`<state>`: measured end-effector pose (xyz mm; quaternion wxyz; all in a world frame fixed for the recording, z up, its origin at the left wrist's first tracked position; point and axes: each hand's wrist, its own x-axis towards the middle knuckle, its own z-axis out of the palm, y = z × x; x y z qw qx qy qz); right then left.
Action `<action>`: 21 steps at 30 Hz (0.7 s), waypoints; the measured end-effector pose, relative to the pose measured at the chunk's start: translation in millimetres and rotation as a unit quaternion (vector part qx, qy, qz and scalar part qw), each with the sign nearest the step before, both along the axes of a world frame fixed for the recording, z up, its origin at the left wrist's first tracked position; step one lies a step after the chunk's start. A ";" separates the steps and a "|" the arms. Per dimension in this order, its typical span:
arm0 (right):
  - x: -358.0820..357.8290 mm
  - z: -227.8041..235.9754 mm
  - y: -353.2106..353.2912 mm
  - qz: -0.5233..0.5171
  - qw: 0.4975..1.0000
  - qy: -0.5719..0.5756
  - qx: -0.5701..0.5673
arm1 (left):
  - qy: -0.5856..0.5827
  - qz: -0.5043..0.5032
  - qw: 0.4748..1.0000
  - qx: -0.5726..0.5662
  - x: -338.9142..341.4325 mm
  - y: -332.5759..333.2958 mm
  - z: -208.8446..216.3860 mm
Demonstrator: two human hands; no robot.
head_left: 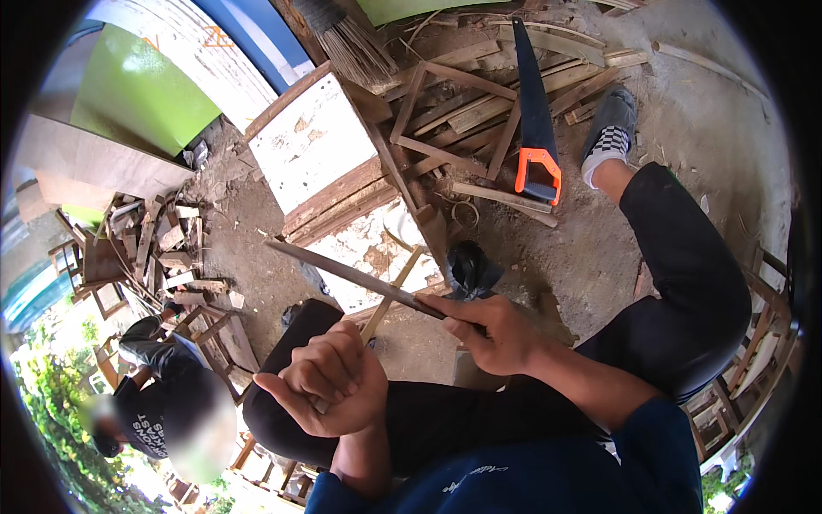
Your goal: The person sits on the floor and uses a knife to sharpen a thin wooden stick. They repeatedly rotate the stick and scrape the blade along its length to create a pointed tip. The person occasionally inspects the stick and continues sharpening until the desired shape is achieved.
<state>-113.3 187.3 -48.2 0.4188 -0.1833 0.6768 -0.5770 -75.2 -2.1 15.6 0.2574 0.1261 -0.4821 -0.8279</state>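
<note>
My left hand (pixel 330 377) is closed in a fist around a thin, pale wooden strip (pixel 408 266), which slants up and away over a worn white board (pixel 364 248). My right hand (pixel 492 334) grips the near end of a long, dark flat bar (pixel 338 272), shaped like a file. My index finger lies along the bar. It points to the far left and crosses over the strip; whether the two touch, I cannot tell. Both hands are above my lap.
A handsaw (pixel 537 107) with an orange handle lies on scrap wood beside a wooden frame (pixel 411 107). A broom (pixel 351 47) is at the top. Wood scraps (pixel 163 244) lie left, near another person (pixel 175 398). A black plastic bag (pixel 469 267) sits beyond my right hand.
</note>
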 end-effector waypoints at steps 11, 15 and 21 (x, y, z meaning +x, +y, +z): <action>-5.1 -8.8 6.6 0.022 0.998 -0.037 0.037 | -0.005 -0.033 0.998 -0.062 -2.9 8.1 1.5; 1.9 -5.3 4.9 -0.013 0.999 -0.035 0.013 | 0.001 0.021 1.000 0.007 -6.4 6.7 2.6; -5.6 -9.6 -1.5 -0.043 0.998 -0.051 -0.008 | -0.013 0.000 0.999 -0.042 -5.3 8.6 1.8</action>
